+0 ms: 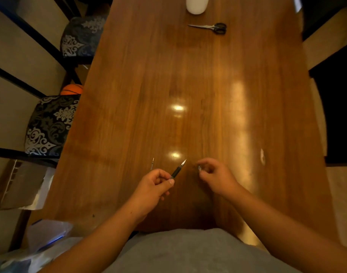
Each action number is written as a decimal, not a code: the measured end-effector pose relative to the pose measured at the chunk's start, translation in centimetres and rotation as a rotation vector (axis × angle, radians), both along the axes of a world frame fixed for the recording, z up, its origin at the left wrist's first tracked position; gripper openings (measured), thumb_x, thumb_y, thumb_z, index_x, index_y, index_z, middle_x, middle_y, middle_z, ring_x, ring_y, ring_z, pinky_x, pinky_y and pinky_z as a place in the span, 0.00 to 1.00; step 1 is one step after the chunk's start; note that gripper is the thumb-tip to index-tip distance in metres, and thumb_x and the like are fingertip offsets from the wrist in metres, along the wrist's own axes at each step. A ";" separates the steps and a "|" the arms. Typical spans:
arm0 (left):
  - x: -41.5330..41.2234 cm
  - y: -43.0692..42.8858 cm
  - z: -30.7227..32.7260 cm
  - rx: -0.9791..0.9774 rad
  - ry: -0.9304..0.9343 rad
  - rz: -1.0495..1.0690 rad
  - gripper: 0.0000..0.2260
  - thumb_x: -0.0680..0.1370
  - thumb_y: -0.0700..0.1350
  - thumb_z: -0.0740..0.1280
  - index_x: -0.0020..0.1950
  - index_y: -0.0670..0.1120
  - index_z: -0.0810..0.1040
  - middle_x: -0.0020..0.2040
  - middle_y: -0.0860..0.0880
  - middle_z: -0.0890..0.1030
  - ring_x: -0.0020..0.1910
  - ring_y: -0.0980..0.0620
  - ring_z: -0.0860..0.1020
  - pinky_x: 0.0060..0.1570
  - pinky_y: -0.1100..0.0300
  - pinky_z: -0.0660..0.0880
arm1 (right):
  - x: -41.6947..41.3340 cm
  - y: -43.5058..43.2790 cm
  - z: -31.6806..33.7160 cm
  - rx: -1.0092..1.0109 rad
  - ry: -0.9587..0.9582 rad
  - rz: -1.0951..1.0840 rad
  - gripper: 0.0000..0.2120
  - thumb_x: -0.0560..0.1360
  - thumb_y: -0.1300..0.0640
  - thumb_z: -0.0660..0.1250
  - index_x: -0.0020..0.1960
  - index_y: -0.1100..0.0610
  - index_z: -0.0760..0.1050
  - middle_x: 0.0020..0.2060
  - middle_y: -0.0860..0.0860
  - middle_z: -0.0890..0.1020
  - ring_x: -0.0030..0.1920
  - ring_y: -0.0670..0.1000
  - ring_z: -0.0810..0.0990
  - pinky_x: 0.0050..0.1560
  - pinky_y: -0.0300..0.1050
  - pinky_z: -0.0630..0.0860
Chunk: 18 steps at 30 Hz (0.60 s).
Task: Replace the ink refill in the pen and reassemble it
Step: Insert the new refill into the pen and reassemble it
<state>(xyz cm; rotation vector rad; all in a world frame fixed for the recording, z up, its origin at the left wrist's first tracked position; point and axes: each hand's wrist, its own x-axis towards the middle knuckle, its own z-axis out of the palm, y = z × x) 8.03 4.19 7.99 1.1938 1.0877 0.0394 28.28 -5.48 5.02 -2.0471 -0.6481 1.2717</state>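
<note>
My left hand (pixel 154 184) grips a dark pen barrel (pixel 176 172) that points up and to the right, with a thin refill tip (pixel 183 162) sticking out of its front end. My right hand (pixel 216 174) is just to the right of it, thumb and forefinger pinched on a small metallic piece (pixel 199 168), which looks like the pen's tip cone. A second thin refill (pixel 152 163) lies on the wooden table (pixel 188 85) just beyond my left hand. A small gap separates the two hands.
Black-handled scissors (pixel 212 27) lie far up the table, and a white rounded object (pixel 197 4) stands at the far end. Patterned chairs (pixel 50 125) line the left side, with an orange ball (pixel 72 89) behind them. Boxes and bags (pixel 21 184) sit at the lower left.
</note>
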 end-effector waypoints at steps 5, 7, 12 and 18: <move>3.8 -2.1 1.0 0.003 -0.066 -0.087 0.03 0.77 0.42 0.68 0.46 0.49 0.79 0.37 0.51 0.82 0.33 0.58 0.78 0.32 0.65 0.73 | 3.6 -2.3 3.8 0.180 0.312 -0.484 0.10 0.74 0.67 0.68 0.54 0.59 0.76 0.35 0.55 0.84 0.30 0.47 0.82 0.27 0.38 0.74; 5.1 -2.9 1.4 0.008 -0.092 -0.112 0.03 0.77 0.42 0.69 0.46 0.50 0.79 0.38 0.50 0.82 0.33 0.58 0.78 0.31 0.66 0.72 | 4.6 -3.2 5.1 0.236 0.345 -0.525 0.09 0.74 0.67 0.68 0.52 0.57 0.76 0.37 0.54 0.85 0.32 0.47 0.83 0.29 0.39 0.74; 7.5 -4.3 2.1 0.036 -0.127 -0.162 0.04 0.76 0.42 0.69 0.45 0.51 0.80 0.35 0.53 0.81 0.32 0.59 0.78 0.30 0.68 0.73 | 5.7 -5.0 6.6 0.338 0.358 -0.558 0.09 0.75 0.66 0.67 0.49 0.54 0.76 0.36 0.51 0.85 0.32 0.46 0.82 0.31 0.40 0.72; 8.7 -5.6 2.3 0.043 -0.136 -0.174 0.06 0.76 0.41 0.70 0.43 0.53 0.80 0.34 0.53 0.81 0.33 0.58 0.78 0.31 0.67 0.73 | 6.6 -6.3 7.1 0.380 0.327 -0.534 0.09 0.74 0.65 0.68 0.50 0.52 0.77 0.38 0.51 0.86 0.33 0.46 0.82 0.32 0.40 0.72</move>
